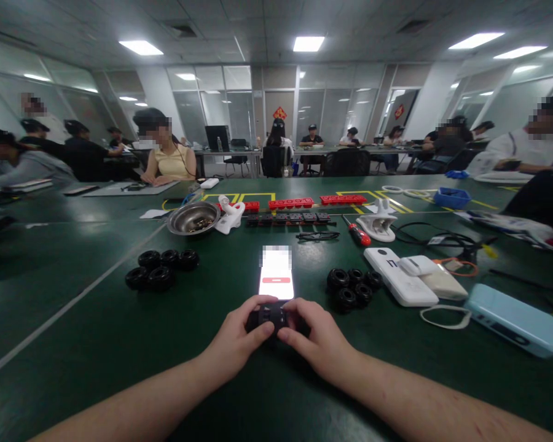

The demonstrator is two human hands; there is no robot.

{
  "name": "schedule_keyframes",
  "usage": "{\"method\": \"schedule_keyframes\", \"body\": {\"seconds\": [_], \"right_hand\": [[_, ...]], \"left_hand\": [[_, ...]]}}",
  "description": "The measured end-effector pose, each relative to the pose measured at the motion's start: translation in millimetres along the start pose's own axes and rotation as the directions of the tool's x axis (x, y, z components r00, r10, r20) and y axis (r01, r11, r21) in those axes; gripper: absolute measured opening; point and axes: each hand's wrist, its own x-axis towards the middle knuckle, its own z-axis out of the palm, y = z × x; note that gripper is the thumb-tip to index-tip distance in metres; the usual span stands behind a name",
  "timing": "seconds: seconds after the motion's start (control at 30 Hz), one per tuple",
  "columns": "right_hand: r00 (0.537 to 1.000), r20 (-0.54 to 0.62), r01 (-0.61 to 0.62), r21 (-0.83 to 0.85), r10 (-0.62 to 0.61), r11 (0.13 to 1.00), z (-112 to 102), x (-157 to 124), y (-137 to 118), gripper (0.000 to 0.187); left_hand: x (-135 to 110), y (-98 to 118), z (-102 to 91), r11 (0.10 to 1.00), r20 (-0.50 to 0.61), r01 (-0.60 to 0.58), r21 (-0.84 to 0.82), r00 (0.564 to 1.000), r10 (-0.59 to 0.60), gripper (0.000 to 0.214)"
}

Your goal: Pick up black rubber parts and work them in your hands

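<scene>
My left hand (pixel 246 328) and my right hand (pixel 316 325) are closed from both sides on a small black ridged object (pixel 271 316), thumbs on its near side. Its exact kind I cannot make out, since fingers cover both ends. Just beyond it lies a phone (pixel 276 282) with a lit white screen and a red bar. Several shiny black ring-shaped parts (pixel 161 276) are grouped to the left. A similar cluster of black rings (pixel 346 299) sits right of the phone.
Farther back are a metal bowl (pixel 177 222) with small pieces, red trays (pixel 290 203), a black strip of parts (pixel 288 220), glasses (pixel 317 236) and a screwdriver (pixel 359 233). Power banks (pixel 399 282), a light-blue box (pixel 513 322) and cables stand right. Other people sit beyond.
</scene>
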Motion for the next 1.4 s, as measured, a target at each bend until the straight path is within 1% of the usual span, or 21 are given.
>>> {"method": "schedule_keyframes", "body": {"seconds": [0.07,0.13,0.2,0.27,0.3,0.4,0.47,0.53,0.57,0.67,0.73,0.83,0.87,0.93,1.0,1.07,1.13,1.2,1.27,1.33,1.4], "right_hand": [[0.999,-0.007,0.035,0.003,-0.035,0.999,-0.7,-2.0,-1.9,0.031],[0.999,-0.011,0.05,-0.004,-0.05,0.999,-1.5,-3.7,-2.4,0.036],[1.0,-0.016,0.026,-0.026,-0.027,0.999,-1.8,-4.5,-1.5,0.03],[1.0,-0.012,-0.002,-0.054,0.002,0.999,-1.6,-4.2,0.1,0.019],[1.0,-0.001,-0.003,-0.069,0.003,0.998,-1.1,-3.8,0.9,0.018],[0.999,0.037,0.021,-0.092,-0.018,0.996,0.6,-2.1,1.8,0.029],[1.0,0.03,0.009,-0.082,-0.007,0.997,1.3,-1.1,0.4,0.026],[1.0,0.02,-0.006,-0.053,0.007,0.999,1.1,-0.7,-2.0,0.014],[1.0,0.02,-0.004,-0.039,0.005,0.999,0.8,-0.8,-3.3,0.015],[0.999,0.025,0.023,-0.016,-0.023,1.0,-0.6,-1.9,-5.4,0.034],[1.0,0.014,0.013,-0.036,-0.013,0.999,-1.1,-2.8,-4.6,0.034],[1.0,0.0,-0.015,-0.094,0.015,0.995,-0.7,-3.2,-1.0,0.019],[1.0,0.0,-0.015,-0.111,0.015,0.994,-0.4,-2.9,0.3,0.018],[1.0,0.009,0.001,-0.129,0.0,0.992,0.0,-1.9,2.1,0.023],[1.0,0.019,0.009,-0.121,-0.007,0.993,0.1,-1.1,2.5,0.022],[1.0,0.026,0.004,-0.102,-0.002,0.995,0.3,-0.7,1.6,0.016],[1.0,0.029,0.007,-0.086,-0.005,0.996,0.6,-1.0,0.2,0.01],[0.999,0.035,0.02,-0.074,-0.017,0.997,1.2,-1.6,-1.3,0.022],[0.999,0.044,0.024,-0.059,-0.021,0.998,1.7,-2.2,-2.3,0.031],[0.998,0.056,0.008,-0.046,-0.005,0.999,1.9,-2.4,-2.6,0.034],[0.998,0.056,-0.029,-0.028,0.03,0.999,1.8,-2.1,-1.9,0.032]], "left_hand": [[1.2,-0.5,-0.8,0.998,0.015,0.043,-0.037,0.999,-0.043,0.031],[1.3,0.4,-1.0,0.996,0.034,0.07,-0.059,0.997,-0.068,0.03],[0.0,3.1,-0.9,0.998,0.016,0.052,-0.025,0.999,-0.052,0.03],[-2.2,6.1,-0.8,0.999,-0.014,0.01,0.037,1.0,-0.009,0.03],[-3.2,7.3,-0.9,0.998,-0.014,-0.013,0.065,1.0,0.014,0.031],[-4.2,7.4,-1.4,0.995,0.019,-0.048,0.091,0.999,0.047,0.032],[-2.4,4.7,-1.8,0.998,0.038,-0.026,0.058,0.999,0.023,0.033],[0.7,1.0,-1.8,1.0,0.042,0.029,-0.003,0.999,-0.029,0.032],[2.2,-0.7,-1.7,0.998,0.043,0.056,-0.033,0.998,-0.054,0.032],[4.3,-2.7,-0.9,0.992,0.038,0.087,-0.091,0.996,-0.084,0.031],[2.9,-0.9,-0.4,0.992,0.031,0.083,-0.098,0.996,-0.08,0.03],[-1.9,4.4,-0.6,0.999,-0.012,0.031,-0.011,0.999,-0.031,0.032],[-3.5,6.2,-1.0,0.999,-0.02,0.001,0.04,1.0,0.0,0.032],[-5.6,8.7,-2.0,0.99,-0.017,-0.052,0.128,0.998,0.054,0.032],[-5.4,8.7,-2.8,0.986,0.007,-0.066,0.154,0.998,0.066,0.032],[-3.1,5.8,-3.0,0.994,0.034,-0.038,0.101,0.999,0.034,0.032],[0.4,0.5,-2.5,1.0,0.052,0.013,-0.002,0.999,-0.013,0.032],[3.6,-5.1,-1.7,0.994,0.051,0.06,-0.094,0.997,-0.055,0.031],[5.3,-8.6,-0.9,0.988,0.032,0.083,-0.131,0.996,-0.079,0.03],[5.0,-8.2,-0.6,0.987,0.005,0.094,-0.133,0.996,-0.094,0.031],[3.2,-3.9,-0.4,0.99,-0.022,0.095,-0.109,0.995,-0.098,0.032]]}}
